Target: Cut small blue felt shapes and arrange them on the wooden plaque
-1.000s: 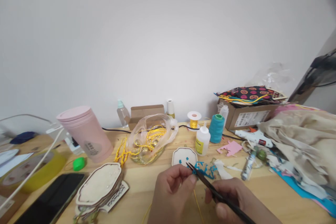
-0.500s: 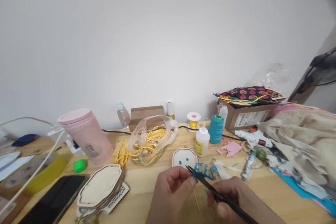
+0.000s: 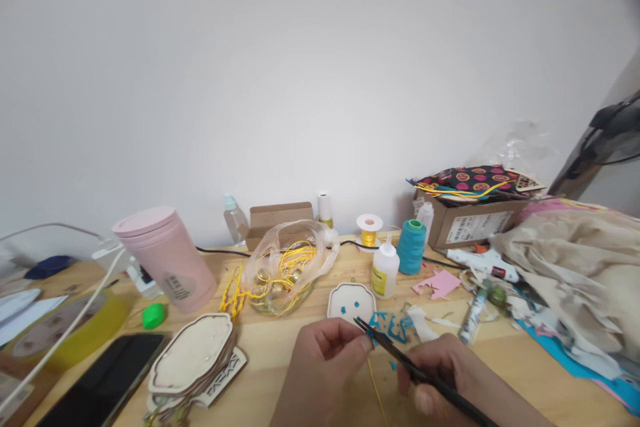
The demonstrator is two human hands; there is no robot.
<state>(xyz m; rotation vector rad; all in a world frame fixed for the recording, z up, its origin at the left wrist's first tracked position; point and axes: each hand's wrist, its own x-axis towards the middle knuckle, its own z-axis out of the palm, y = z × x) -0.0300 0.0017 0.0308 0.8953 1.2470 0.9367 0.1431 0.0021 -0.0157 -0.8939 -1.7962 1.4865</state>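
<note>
Black tweezers [image 3: 430, 380] are gripped by my right hand [image 3: 445, 373], their tips reaching the fingertips of my left hand [image 3: 333, 360]. The fingers of my left hand are pinched together; a bit of blue shows at their tips, too small to name. Just behind lies a white scalloped plaque [image 3: 350, 297] with two small blue pieces on it. Blue cut-out scraps [image 3: 399, 327] rest to the right of the plaque. A thin yellow cord [image 3: 376, 390] runs down between my hands.
Behind stand a glue bottle [image 3: 385, 272], a blue thread cone [image 3: 411, 248] and a bag of yellow cord [image 3: 290, 270]. Stacked plaques [image 3: 193, 353], a phone [image 3: 103, 383] and a pink cup [image 3: 167, 260] are left. A glue gun [image 3: 483, 263] and cloth [image 3: 575, 253] lie right.
My right hand and the tweezers have shifted very slightly right and down. My left hand keeps its pinch, almost in the same place.
</note>
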